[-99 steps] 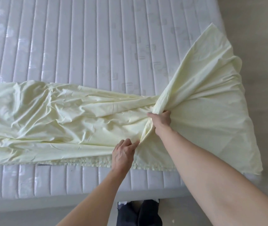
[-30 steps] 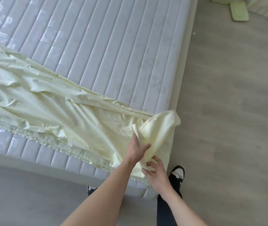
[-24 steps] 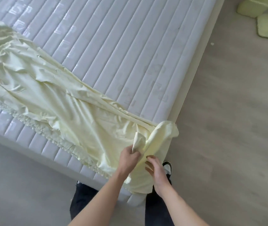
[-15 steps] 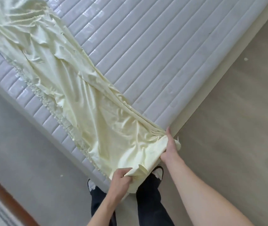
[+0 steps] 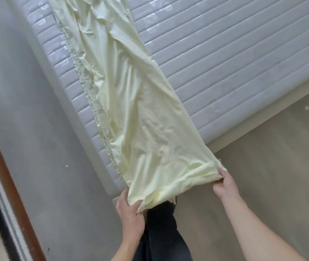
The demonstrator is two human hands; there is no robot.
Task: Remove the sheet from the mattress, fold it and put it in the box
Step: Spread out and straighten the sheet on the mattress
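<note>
Sheet [image 5: 131, 102], pale yellow and already folded into a long strip, lies along the bare quilted mattress [image 5: 225, 53], its near end pulled past the corner. The left hand [image 5: 129, 210] and right hand [image 5: 224, 185] each have a grip clamped on one end corner. Likely best now: keep the edge taut and level, match corners, then carry the end forward onto the strip.

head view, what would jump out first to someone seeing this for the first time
The long pale yellow sheet stands out first, folded into a narrow band that runs diagonally along the near edge of the white quilted mattress. Next come the two bare hands at its near end: the left hand grips one corner and the right hand pinches the other, spreading that end off the mattress corner.
</note>
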